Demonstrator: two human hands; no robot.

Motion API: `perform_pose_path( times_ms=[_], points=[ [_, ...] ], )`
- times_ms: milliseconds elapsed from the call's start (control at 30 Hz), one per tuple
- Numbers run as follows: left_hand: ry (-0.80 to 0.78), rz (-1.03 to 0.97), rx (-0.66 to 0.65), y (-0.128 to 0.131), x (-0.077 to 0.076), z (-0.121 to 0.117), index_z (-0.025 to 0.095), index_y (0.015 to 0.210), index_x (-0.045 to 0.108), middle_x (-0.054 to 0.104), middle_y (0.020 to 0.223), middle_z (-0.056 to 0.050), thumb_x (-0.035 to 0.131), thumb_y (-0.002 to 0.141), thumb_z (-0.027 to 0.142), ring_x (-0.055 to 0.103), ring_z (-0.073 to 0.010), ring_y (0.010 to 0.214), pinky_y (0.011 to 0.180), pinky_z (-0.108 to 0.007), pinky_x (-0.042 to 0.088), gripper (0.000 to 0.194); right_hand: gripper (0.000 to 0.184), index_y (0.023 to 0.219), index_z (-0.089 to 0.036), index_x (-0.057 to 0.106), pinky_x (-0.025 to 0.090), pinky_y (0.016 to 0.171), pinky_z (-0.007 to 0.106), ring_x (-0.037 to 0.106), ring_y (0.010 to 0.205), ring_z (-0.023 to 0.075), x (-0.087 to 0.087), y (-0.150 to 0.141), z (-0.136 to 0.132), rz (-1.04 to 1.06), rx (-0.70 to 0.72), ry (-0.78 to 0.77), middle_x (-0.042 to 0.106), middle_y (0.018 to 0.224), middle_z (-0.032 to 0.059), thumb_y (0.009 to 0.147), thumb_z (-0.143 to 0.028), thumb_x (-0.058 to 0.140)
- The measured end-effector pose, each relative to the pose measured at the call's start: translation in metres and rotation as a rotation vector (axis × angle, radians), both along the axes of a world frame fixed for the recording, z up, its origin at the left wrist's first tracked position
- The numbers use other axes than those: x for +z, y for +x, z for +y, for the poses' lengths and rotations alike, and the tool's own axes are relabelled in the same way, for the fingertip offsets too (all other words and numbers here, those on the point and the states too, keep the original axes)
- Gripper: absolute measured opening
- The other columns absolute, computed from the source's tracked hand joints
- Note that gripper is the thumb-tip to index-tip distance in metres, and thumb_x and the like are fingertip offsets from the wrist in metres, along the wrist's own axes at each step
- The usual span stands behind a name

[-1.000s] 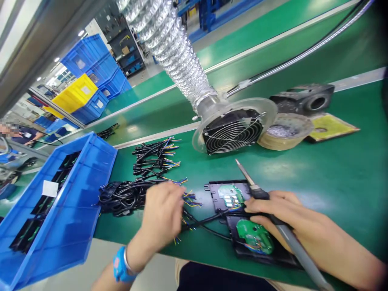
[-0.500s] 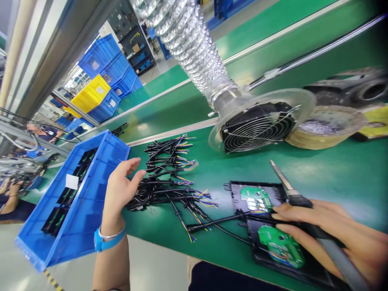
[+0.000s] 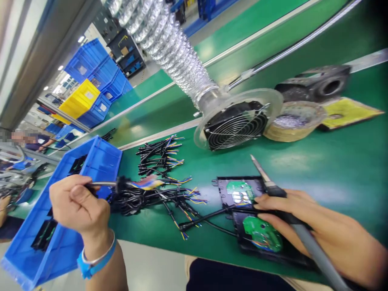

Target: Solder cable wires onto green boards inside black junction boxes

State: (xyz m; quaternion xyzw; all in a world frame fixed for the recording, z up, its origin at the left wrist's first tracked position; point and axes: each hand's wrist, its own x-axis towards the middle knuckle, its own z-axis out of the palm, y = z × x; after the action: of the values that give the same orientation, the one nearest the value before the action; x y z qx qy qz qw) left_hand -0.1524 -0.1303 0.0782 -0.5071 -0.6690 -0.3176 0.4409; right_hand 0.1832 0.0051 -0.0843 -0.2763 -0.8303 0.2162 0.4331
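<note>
My left hand [image 3: 81, 206] is closed on a black cable [image 3: 104, 184], whose bare coloured wires point right above the bundle of black cables [image 3: 133, 202]. In my right hand [image 3: 315, 226] is a soldering iron [image 3: 274, 189], its tip pointing up and left. The fingertips of that hand also rest at the edge of a black plastic case [image 3: 222, 196] holding a green circuit board [image 3: 239, 190]. Nearer to me lies a second case with another green circuit board [image 3: 262, 234]. A black cable with a connector [image 3: 188, 224] runs to the cases.
A blue bin [image 3: 65, 258] with black cases stands at the left. Behind the boards are a fume extractor fan [image 3: 236, 127] with a foil duct [image 3: 172, 48], a tub of solder bits [image 3: 294, 123], a dark iron holder [image 3: 315, 85] and a yellow sponge [image 3: 351, 113]. A person [image 3: 33, 139] sits far left.
My left hand was open beside the cable bundle; it has closed on one cable and lifted it left, over the blue bin's edge. My right hand still holds the soldering iron. The view has shifted.
</note>
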Motion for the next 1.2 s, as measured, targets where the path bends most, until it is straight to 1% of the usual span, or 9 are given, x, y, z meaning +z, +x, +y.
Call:
perform_pose_path(
  times_ms=[67, 100, 200, 300, 467, 600, 733, 1067, 1200],
  points=[
    [-0.226, 0.098, -0.186, 0.026, -0.008, 0.017, 0.019, 0.089, 0.059, 0.063, 0.083, -0.006, 0.045, 0.094, 0.016, 0.06, -0.0206, 0.084, 0.08, -0.035, 0.046, 0.015, 0.014, 0.105, -0.026, 0.061, 0.058, 0.076, 0.027, 0.07, 0.079, 0.0164, 0.005, 0.004, 0.003, -0.008, 0.126, 0.022, 0.071, 0.088, 0.0022, 0.092, -0.022, 0.056],
    [-0.453, 0.095, -0.278, 0.04, -0.017, 0.026, 0.02, 0.089, 0.059, 0.064, 0.084, -0.005, 0.048, 0.091, 0.014, 0.061, -0.02, 0.083, 0.077, -0.033, 0.047, 0.012, 0.017, 0.107, -0.024, 0.06, 0.058, 0.078, 0.029, 0.069, 0.082, 0.0173, 0.006, 0.005, 0.004, 0.004, 0.149, 0.018, 0.071, 0.091, 0.0037, 0.091, -0.018, 0.056],
    [-0.956, -0.085, -0.483, 0.077, -0.05, 0.053, 0.019, 0.095, 0.06, 0.067, 0.094, -0.006, 0.051, 0.088, 0.015, 0.062, -0.0201, 0.086, 0.077, -0.033, 0.051, 0.012, 0.023, 0.108, -0.022, 0.057, 0.057, 0.081, 0.032, 0.068, 0.089, 0.0183, 0.007, 0.008, 0.005, 0.052, 0.111, -0.031, 0.07, 0.098, 0.0053, 0.088, -0.011, 0.057],
    [-1.117, -0.271, -0.657, 0.105, -0.071, 0.071, 0.019, 0.107, 0.06, 0.065, 0.107, -0.009, 0.052, 0.083, 0.014, 0.059, -0.0234, 0.099, 0.088, -0.039, 0.05, 0.026, 0.026, 0.11, -0.021, 0.057, 0.057, 0.083, 0.034, 0.068, 0.092, 0.019, 0.006, 0.01, 0.006, 0.071, 0.102, -0.049, 0.071, 0.1, 0.0057, 0.086, -0.009, 0.057],
    [-1.373, -0.359, -0.795, 0.122, -0.066, 0.09, 0.022, 0.103, 0.062, 0.064, 0.11, -0.008, 0.063, 0.076, 0.02, 0.058, -0.0267, 0.098, 0.088, -0.045, 0.046, 0.027, 0.028, 0.11, -0.021, 0.057, 0.057, 0.082, 0.035, 0.068, 0.095, 0.019, 0.006, 0.012, 0.008, 0.084, 0.104, -0.066, 0.072, 0.103, 0.0067, 0.086, -0.007, 0.055],
    [-1.375, -0.401, -0.825, 0.119, -0.063, 0.096, 0.023, 0.098, 0.06, 0.066, 0.1, -0.005, 0.056, 0.09, 0.026, 0.058, -0.0239, 0.095, 0.086, -0.041, 0.045, 0.009, 0.028, 0.109, -0.021, 0.056, 0.058, 0.081, 0.034, 0.069, 0.094, 0.0188, 0.011, 0.012, 0.009, 0.138, 0.081, -0.066, 0.072, 0.105, 0.0078, 0.086, -0.006, 0.055],
    [-1.261, -0.591, -0.865, 0.118, -0.064, 0.095, 0.022, 0.097, 0.056, 0.063, 0.1, -0.005, 0.044, 0.097, 0.023, 0.059, -0.0181, 0.093, 0.081, -0.031, 0.046, 0.012, 0.027, 0.107, -0.021, 0.055, 0.059, 0.081, 0.029, 0.071, 0.091, 0.017, 0.021, 0.009, 0.006, 0.247, 0.008, -0.137, 0.072, 0.104, 0.0063, 0.085, -0.008, 0.058],
    [-1.279, -0.901, -0.857, 0.127, -0.057, 0.092, 0.024, 0.102, 0.054, 0.062, 0.084, -0.001, 0.042, 0.099, 0.031, 0.056, -0.0151, 0.074, 0.069, -0.027, 0.044, 0.015, 0.021, 0.101, -0.024, 0.056, 0.057, 0.068, 0.019, 0.07, 0.075, 0.0117, 0.045, -0.022, -0.004, 0.42, -0.059, -0.27, 0.071, 0.088, -0.0015, 0.085, -0.011, 0.061],
    [-1.148, -0.932, -0.882, 0.134, -0.064, 0.095, 0.024, 0.101, 0.061, 0.063, 0.083, 0.0, 0.055, 0.093, 0.033, 0.058, -0.0157, 0.075, 0.07, -0.027, 0.045, 0.013, 0.022, 0.101, -0.024, 0.057, 0.057, 0.067, 0.017, 0.069, 0.072, 0.0097, 0.05, -0.028, -0.004, 0.423, -0.1, -0.258, 0.07, 0.085, -0.0032, 0.085, -0.009, 0.062]
  ],
)
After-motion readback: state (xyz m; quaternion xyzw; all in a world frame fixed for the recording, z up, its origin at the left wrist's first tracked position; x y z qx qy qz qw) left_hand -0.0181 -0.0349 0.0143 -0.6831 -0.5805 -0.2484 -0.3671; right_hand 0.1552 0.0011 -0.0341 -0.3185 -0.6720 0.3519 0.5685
